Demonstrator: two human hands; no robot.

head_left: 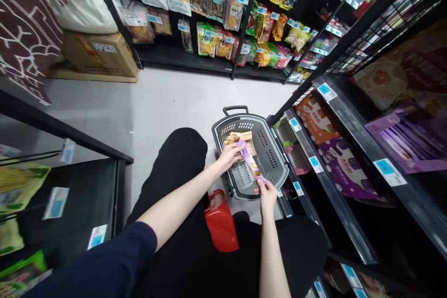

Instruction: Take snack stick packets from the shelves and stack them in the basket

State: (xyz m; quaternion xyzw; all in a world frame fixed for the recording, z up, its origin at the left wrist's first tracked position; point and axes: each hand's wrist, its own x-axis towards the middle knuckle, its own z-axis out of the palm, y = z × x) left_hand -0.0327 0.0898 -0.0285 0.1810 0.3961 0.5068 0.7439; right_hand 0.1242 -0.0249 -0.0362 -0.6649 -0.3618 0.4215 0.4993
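A long, narrow purple snack packet (252, 163) stretches between my two hands, above a grey shopping basket (275, 146) on the floor. My left hand (229, 156) pinches its upper end, and my right hand (266, 192) grips the lower end near the basket's front rim. Inside the basket, partly hidden behind the packet and my left hand, lies a tan snack package (246, 137). The basket's black handle (235, 111) sticks out at its far end.
Shelves of boxed snacks (344, 167) stand close on the right. Across the aisle hang bagged snacks (206, 39). A cardboard box (99, 58) sits at upper left, a black shelf (87, 191) at left. Something red (221, 223) is between my legs.
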